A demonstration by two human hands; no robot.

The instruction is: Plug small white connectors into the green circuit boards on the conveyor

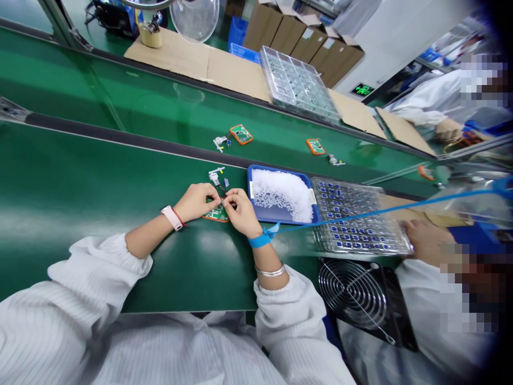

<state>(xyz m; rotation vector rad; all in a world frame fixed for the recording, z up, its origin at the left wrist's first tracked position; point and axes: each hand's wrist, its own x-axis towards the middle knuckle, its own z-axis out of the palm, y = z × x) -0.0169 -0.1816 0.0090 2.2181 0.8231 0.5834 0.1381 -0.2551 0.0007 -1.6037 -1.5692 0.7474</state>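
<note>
My left hand (198, 202) and my right hand (242, 215) meet over a green circuit board (217, 214) with an orange edge, lying on the green bench. Thumb and fingers of both are pinched together near the board's upper edge. What sits between the fingertips is too small and covered to make out. Just beyond the fingers, a white plastic part (215, 177) and a small bluish-grey piece (226, 183) lie joined to the board side by dark wires. A blue strap with a cord circles my right wrist.
To the right stand a blue tray (280, 218) of small white pieces and a clear blister tray (363, 248) of blue parts. Beyond a dark rail lie other boards (241, 135) (316, 146). A fan (352, 294) and a co-worker's hand (427, 240) are at right; the blue cord (385, 210) crosses the trays.
</note>
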